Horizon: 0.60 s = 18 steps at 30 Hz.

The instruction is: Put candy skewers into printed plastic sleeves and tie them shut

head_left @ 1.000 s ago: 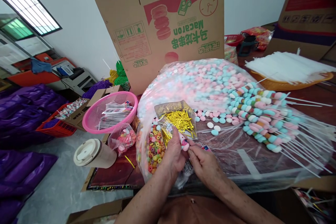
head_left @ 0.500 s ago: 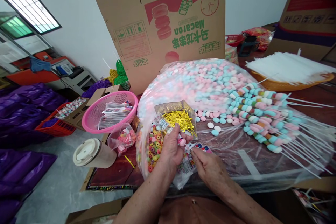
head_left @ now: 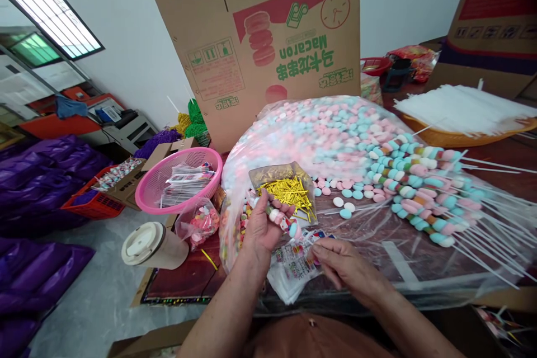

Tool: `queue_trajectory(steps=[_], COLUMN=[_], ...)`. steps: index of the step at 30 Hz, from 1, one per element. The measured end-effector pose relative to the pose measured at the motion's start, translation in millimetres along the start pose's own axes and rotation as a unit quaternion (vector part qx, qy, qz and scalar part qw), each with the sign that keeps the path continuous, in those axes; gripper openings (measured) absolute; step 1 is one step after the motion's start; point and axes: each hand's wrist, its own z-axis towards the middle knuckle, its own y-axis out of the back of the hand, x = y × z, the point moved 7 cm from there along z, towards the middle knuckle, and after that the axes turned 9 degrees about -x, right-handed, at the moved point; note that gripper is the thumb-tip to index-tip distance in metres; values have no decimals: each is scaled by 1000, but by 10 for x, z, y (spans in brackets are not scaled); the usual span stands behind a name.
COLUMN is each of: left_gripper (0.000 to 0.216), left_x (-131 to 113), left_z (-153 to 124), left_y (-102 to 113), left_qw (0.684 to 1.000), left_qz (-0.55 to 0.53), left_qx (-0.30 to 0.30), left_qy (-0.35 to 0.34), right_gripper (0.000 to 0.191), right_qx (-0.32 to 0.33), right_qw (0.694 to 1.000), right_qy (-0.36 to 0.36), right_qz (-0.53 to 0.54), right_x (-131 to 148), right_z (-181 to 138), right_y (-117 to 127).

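My left hand (head_left: 262, 229) is closed around a candy skewer (head_left: 284, 221) with pink, white and blue pieces, slanting down to the right; printed clear film seems to cover it. My right hand (head_left: 342, 263) has its thumb and forefinger drawn together at the right edge of a stack of printed plastic wrappers (head_left: 289, 277). What those fingertips pinch, if anything, cannot be made out. Just beyond my left hand lies an opened bag of gold twist ties (head_left: 289, 193). Ring-shaped candies (head_left: 243, 224) show partly behind my left wrist.
A large clear bag of pastel candies (head_left: 310, 128) spreads across the table. Finished skewers (head_left: 432, 196) lie at right, before a basket of white sticks (head_left: 470, 112). At left stand a pink basket (head_left: 145, 196) of wrapped pieces and a lidded cup (head_left: 168, 251). A cardboard box (head_left: 260, 78) rises behind.
My left hand has turned and lifted slightly, so more of the skewer shows. My right hand has moved right and down, away from my left hand, uncovering more of the wrappers.
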Motion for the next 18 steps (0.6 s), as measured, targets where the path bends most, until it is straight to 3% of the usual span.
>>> queue_trajectory(steps=[4, 10, 16, 18], left_gripper=[33, 37, 37, 40], left_x=[-74, -34, -79, -65], left_z=[-15, -70, -187, -196], left_y=[5, 23, 20, 49], left_qw=[998, 998, 992, 988], left_qz=[-15, -4, 31, 44], left_qx=[-54, -59, -103, -119], left_qy=[-18, 18, 72, 93], right_gripper=[39, 35, 27, 28], right_qx=[-98, -134, -196, -208], right_qw=[960, 902, 749, 717], right_qy=[150, 227, 389, 423], right_qz=[-215, -342, -500, -513], right_x=[129, 221, 324, 330], right_z=[-18, -64, -180, -215], right_y=[123, 154, 129, 116])
